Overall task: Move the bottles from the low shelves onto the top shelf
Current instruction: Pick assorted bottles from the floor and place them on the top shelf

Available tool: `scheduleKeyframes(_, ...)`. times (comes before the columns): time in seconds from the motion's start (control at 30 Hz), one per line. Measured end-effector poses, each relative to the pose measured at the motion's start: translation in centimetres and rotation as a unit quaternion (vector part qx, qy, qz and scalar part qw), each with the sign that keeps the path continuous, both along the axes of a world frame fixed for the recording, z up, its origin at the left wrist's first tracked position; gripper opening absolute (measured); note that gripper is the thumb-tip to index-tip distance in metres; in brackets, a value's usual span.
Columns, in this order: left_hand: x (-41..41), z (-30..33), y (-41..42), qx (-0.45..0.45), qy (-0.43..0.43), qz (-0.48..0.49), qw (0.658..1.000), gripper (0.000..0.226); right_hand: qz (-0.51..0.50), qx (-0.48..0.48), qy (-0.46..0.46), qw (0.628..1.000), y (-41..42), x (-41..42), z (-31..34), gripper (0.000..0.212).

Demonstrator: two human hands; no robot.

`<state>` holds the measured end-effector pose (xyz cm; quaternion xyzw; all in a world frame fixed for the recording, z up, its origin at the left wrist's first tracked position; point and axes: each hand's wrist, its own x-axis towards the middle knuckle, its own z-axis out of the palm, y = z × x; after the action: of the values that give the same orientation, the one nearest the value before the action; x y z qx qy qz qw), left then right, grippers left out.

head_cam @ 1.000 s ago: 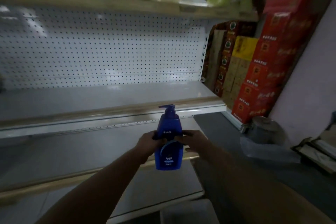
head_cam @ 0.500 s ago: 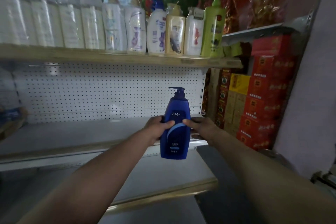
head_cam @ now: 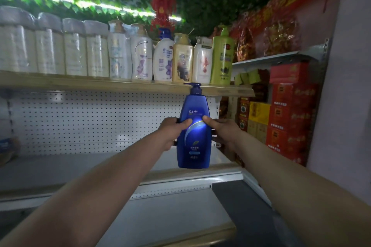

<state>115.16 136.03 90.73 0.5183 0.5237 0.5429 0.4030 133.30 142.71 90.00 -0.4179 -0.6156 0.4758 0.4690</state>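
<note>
I hold a blue pump bottle (head_cam: 193,138) upright in front of me, its pump head level with the front edge of the top shelf (head_cam: 120,84). My left hand (head_cam: 172,132) grips its left side and my right hand (head_cam: 222,132) grips its right side, thumbs on the front label. Several bottles stand in a row on the top shelf, ending at the right with a green pump bottle (head_cam: 222,58). A short stretch of bare shelf (head_cam: 241,88) lies to the right of the green bottle.
Below the top shelf are a white pegboard back (head_cam: 90,120) and two lower grey shelves (head_cam: 60,168). Stacked red and yellow boxes (head_cam: 285,122) fill the right side by a pale wall. Green foliage and a red ornament (head_cam: 162,11) hang overhead.
The blue bottle has risen in both hands from the level of the low shelves to just under the top shelf's edge. My view has tilted upward, bringing the top shelf's bottles fully into sight.
</note>
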Motion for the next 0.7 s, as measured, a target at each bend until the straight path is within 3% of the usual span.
scheduleKeyframes(0.3, 3.4, 3.7, 4.1, 0.019, 0.026, 0.011, 0.999, 0.028, 0.002, 0.027, 0.008, 1.000, 5.7, 3.5, 3.5, 0.057)
scheduleKeyframes(0.57, 6.9, 6.8, 8.8, 0.014, 0.037, 0.020, 0.999, 0.034, 0.025, 0.089, 0.040, 0.995, 9.8, 6.0, 5.8, 0.042)
scheduleKeyframes(0.7, 9.0, 8.1, 10.8, 0.020, 0.040, 0.027, 0.999, 0.029, 0.050, 0.082, 0.012, 0.995, 11.8, 8.0, 7.1, 0.050)
